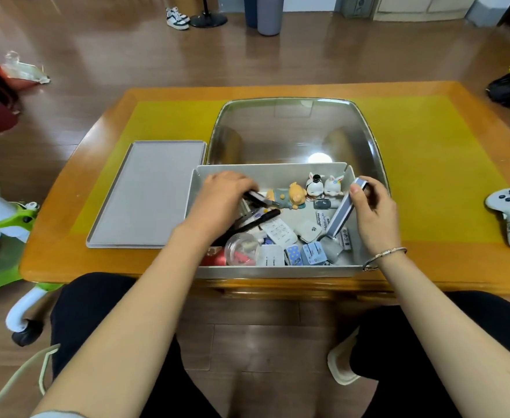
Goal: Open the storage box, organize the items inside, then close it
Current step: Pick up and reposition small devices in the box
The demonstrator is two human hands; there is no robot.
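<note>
Meanwhile, both hands worked inside the open box

The storage box (273, 271) sat at the table's (67, 260) 6 o'clock edge, its lid (148, 194) lying flat at 9 o'clock. The left hand (220, 200) curled around a black pen-like item (258, 197). The right hand (374, 212) pinched a grey-blue block (342, 211), tilted.

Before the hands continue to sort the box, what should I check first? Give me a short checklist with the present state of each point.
1. Lid off and out of the way, flat on the table left of the storage box: ok.
2. Right hand grips the long grey-blue block firmly: ok.
3. Left hand has a sure hold on the dark item: cannot tell, fingers hide it.
4. Figurines upright at the back wall: ok.
5. Small items in the box already sorted: not ok, still mixed.
</note>
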